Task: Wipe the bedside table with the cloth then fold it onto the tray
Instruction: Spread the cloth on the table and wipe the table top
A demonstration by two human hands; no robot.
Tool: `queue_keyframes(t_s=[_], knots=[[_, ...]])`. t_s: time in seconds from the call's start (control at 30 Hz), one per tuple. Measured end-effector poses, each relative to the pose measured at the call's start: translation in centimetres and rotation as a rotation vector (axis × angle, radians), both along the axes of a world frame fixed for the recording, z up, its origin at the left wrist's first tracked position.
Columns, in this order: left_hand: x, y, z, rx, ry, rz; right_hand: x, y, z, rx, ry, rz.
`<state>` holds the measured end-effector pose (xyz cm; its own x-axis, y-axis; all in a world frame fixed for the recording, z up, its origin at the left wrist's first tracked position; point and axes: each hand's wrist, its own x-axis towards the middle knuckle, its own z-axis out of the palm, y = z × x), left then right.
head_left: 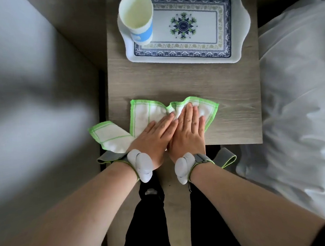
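A white cloth with green edging (147, 114) lies crumpled on the near half of the wooden bedside table (223, 91). One corner of the cloth hangs off the table's near left edge. My left hand (155, 136) and my right hand (189, 132) both press flat on the cloth, side by side, fingers together and pointing away from me. Neither hand grips it. The white tray (237, 46) with a blue and green pattern sits at the far end of the table.
A paper cup (137, 17) with a blue band stands on the tray's left end. A white bed with a pillow (300, 94) borders the table on the right; another white bed (21, 94) lies on the left. My legs are below the table's near edge.
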<state>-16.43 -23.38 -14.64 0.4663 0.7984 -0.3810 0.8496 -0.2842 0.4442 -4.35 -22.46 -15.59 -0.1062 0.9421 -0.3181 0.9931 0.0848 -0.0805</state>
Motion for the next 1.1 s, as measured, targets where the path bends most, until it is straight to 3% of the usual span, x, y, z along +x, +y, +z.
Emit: queue_keyframes(t_s=[0.3, 0.57, 0.8, 1.1], knots=[[-7.2, -1.7, 0.9, 0.007, 0.068, 0.160, -8.1, -0.3, -0.5, -0.008, 0.007, 0.137], [-7.2, -1.6, 0.8, 0.016, 0.073, 0.252, -9.5, -0.4, -0.8, -0.027, 0.024, 0.107], [-2.8, -1.4, 1.3, 0.038, -0.035, 0.284, -4.0, 0.7, -0.9, -0.004, 0.128, 0.249], [7.7, 2.3, 1.1, -0.029, -0.009, 0.167, 6.6, 3.4, -0.6, 0.057, 0.043, 0.114]])
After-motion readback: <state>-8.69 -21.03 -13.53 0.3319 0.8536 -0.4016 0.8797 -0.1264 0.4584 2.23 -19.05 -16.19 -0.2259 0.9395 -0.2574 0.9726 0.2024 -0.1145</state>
